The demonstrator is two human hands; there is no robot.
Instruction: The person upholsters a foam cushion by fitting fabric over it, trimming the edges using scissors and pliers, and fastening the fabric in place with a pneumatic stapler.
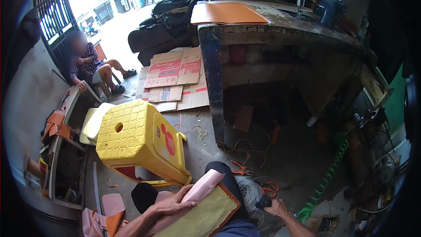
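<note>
My left hand [175, 204] lies over a rolled pink textured sheet [208, 186], its fingers bent round the sheet's edge. Under the sheet, across my lap, is a panel with a yellowish face [201, 215] and a brown-orange border. To the right, my right hand [276, 208] is closed round a black tool [264, 202], whose kind I cannot make out. A green coiled hose [326, 180] runs down to near my right wrist. Just beyond the tool lie a bundle of whitish strands [250, 191], orange-handled scissors [271, 188] and orange-handled pliers [242, 169].
A yellow plastic stool [140, 140] stands ahead on the left. Flattened cardboard [175, 74] covers some floor. A worn workbench [280, 35] carries an orange sheet [230, 13] and a sewing machine [320, 6]. Pink and orange scraps [103, 217] lie lower left. A person [94, 63] sits back left.
</note>
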